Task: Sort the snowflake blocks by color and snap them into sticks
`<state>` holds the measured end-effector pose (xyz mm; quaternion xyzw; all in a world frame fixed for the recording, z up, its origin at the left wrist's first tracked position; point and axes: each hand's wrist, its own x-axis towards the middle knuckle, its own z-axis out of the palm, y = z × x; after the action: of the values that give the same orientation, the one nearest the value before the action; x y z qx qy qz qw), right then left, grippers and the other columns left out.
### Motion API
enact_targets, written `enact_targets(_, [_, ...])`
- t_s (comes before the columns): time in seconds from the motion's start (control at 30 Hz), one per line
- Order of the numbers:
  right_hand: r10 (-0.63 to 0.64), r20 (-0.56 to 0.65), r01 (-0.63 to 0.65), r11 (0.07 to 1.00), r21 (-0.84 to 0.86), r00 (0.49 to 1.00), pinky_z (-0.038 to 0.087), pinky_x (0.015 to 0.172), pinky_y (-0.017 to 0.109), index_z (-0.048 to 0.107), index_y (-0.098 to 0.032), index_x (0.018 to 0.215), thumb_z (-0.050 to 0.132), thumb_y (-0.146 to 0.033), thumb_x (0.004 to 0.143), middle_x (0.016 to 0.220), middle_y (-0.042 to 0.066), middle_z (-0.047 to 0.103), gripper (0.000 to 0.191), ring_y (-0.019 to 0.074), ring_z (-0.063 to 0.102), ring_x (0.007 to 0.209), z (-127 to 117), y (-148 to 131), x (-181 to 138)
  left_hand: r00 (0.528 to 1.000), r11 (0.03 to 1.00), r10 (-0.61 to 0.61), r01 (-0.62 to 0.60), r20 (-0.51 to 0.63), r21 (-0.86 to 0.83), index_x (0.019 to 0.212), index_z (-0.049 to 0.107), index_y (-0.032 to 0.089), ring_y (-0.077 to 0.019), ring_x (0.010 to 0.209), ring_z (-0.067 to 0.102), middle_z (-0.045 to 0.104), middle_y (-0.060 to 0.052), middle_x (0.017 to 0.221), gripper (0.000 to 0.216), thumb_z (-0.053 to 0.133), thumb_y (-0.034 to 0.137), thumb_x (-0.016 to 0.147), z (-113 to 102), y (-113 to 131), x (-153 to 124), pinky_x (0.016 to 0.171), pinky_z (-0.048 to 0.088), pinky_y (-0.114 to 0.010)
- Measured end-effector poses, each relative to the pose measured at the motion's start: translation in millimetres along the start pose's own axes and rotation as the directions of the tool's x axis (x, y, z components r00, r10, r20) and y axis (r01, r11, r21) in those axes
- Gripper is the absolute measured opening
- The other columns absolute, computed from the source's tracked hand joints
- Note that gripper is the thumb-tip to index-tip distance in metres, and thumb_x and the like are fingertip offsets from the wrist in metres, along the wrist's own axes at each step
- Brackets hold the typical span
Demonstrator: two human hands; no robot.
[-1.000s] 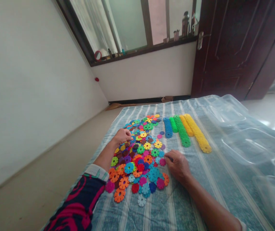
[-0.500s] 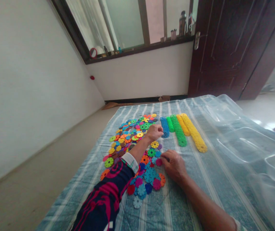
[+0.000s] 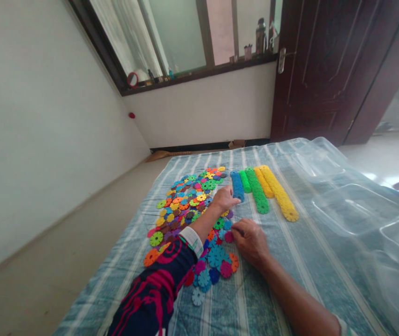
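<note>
My left hand [image 3: 225, 199] reaches over the loose plastic snowflake discs to the near end of the blue row of discs [image 3: 236, 184]. Its fingers are closed together at that end; whatever they pinch is hidden. To the right of the pile rests my right hand [image 3: 251, 239], curled, with thumb and forefinger together beside a magenta disc [image 3: 229, 237]. I cannot make out anything between those fingertips. Many-coloured discs spread widely under my left forearm, among them light blue discs [image 3: 216, 255] and an orange disc [image 3: 151, 257].
Right of the blue row lie a short bright green row [image 3: 244, 181], a longer green row [image 3: 257, 191] and two yellow rows [image 3: 279, 193]. Clear plastic boxes [image 3: 348, 210] stand along the right side of the striped cloth [image 3: 115, 284]. Beyond are a wall and a dark door [image 3: 311, 70].
My left hand has moved slightly nearer to me, down to the near end of the blue row. My right hand stays by the magenta disc. The view has shifted a little.
</note>
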<state>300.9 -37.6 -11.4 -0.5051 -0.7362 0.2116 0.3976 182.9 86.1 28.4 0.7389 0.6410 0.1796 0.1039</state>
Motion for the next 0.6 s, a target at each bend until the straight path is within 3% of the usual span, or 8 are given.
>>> enact_targets(0.17, [-0.013, 0.02, 0.013, 1.0, -0.008, 1.0, 0.035, 0.072, 0.024, 0.069, -0.022, 0.073, 0.053, -0.018, 0.083, 0.075, 0.001, 0.063, 0.019, 0.015, 0.054, 0.078, 0, 2, 0, 0.998, 0.998, -0.054, 0.054, -0.017, 0.024, 0.086, 0.061, 0.018, -0.016, 0.072, 0.059, 0.065, -0.001, 0.077, 0.029, 0.072, 0.033, 0.063, 10, 6, -1, 0.062, 0.041, -0.025])
enact_targets(0.6, [-0.003, 0.039, 0.004, 1.0, -0.018, 0.999, 0.035, 0.071, 0.025, 0.067, -0.021, 0.072, 0.051, -0.018, 0.084, 0.074, 0.001, 0.061, 0.021, 0.0154, 0.052, 0.077, 0, 1, -2, 0.999, 0.999, -0.051, 0.051, -0.001, 0.002, 0.087, 0.059, 0.016, -0.0167, 0.072, 0.06, 0.065, -0.002, 0.076, 0.024, 0.067, 0.024, 0.066, 13, 12, -3, 0.062, 0.041, -0.025])
